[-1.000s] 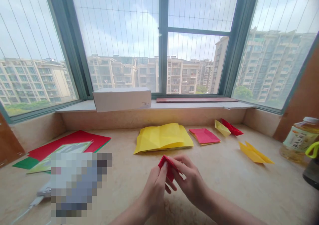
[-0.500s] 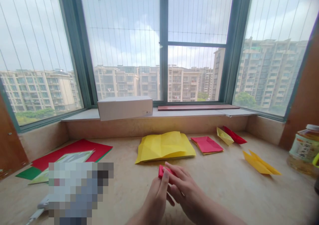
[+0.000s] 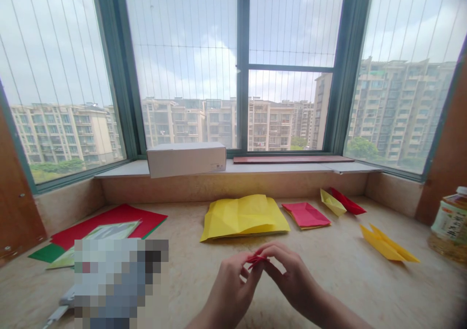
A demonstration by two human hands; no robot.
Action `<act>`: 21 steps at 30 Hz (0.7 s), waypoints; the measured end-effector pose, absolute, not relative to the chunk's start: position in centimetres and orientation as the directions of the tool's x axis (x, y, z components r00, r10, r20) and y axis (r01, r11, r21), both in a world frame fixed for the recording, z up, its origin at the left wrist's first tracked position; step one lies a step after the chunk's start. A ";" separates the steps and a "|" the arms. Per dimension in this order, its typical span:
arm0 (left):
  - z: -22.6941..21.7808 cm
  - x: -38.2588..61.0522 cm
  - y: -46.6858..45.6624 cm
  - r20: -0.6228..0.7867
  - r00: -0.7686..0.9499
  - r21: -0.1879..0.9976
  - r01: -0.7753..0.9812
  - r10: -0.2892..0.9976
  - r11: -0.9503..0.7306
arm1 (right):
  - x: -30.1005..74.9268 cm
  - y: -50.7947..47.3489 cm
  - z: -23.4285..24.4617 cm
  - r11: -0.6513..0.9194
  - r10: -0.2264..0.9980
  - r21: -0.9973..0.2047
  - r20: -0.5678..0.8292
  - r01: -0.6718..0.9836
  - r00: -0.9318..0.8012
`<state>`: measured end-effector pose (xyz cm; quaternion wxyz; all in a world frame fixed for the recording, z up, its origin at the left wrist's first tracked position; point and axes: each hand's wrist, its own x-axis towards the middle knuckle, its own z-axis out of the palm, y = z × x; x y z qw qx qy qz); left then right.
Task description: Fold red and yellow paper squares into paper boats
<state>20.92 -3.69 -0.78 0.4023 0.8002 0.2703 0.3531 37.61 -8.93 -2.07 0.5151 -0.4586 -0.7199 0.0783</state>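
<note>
A small folded red paper [image 3: 257, 259] is pinched between both hands, above the front middle of the stone counter. My left hand [image 3: 235, 280] grips its left side, with thumb and fingers closed on it. From the right, my right hand [image 3: 294, 273] holds the other side between fingertips and thumb. Most of the paper is hidden by the fingers; only thin layered edges show. Just beyond the hands lie creased yellow paper sheets [image 3: 244, 218]. To their right is a folded red paper square [image 3: 307, 215] with a yellowish layer under it.
Folded paper boats, pale yellow [image 3: 332, 203], red [image 3: 348, 201] and orange-yellow [image 3: 388, 244], stand at the right, near a plastic bottle [image 3: 450, 224]. Red sheets [image 3: 120, 217] and a green sheet [image 3: 45, 253] lie left, behind a blurred-out patch. A white box [image 3: 187, 161] sits on the sill.
Both hands have turned the red paper so that its layered edge shows instead of its flat face. My fingers are now more arched, and the right hand has shifted right. The view has moved slightly.
</note>
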 end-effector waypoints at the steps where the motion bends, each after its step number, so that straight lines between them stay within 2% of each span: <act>1: -0.6 20.8 -3.7 0.346 0.593 0.836 0.156 0.727 -0.526 | 37.8 -9.0 -2.0 0.552 0.757 -0.591 0.651 0.589 -0.057; 5: -0.6 20.6 -3.4 0.331 0.585 0.842 0.171 0.740 -0.512 | 38.3 -9.2 -1.8 0.496 0.802 -0.559 0.588 0.665 -0.104; 7: -0.8 20.7 -3.2 0.306 0.599 0.873 0.134 0.740 -0.469 | 38.4 -9.2 -1.7 0.478 0.811 -0.595 0.581 0.646 -0.065; 11: -1.0 21.1 -3.1 0.243 0.607 0.960 -0.040 0.757 -0.275 | 38.3 -8.6 -1.8 0.416 0.864 -0.803 0.495 0.426 0.090; 14: -1.2 21.2 -2.9 0.193 0.620 0.981 -0.098 0.761 -0.170 | 38.7 -8.0 -2.3 0.373 0.904 -0.878 0.417 0.300 0.096; 19: -1.6 21.1 -2.6 0.065 0.728 0.993 0.018 0.683 -0.115 | 39.3 -8.2 -2.6 0.352 0.907 -0.812 0.419 0.466 0.045; 21: -1.6 21.1 -2.6 0.045 0.742 0.995 0.029 0.669 -0.100 | 39.2 -8.4 -2.3 0.359 0.904 -0.804 0.426 0.475 0.039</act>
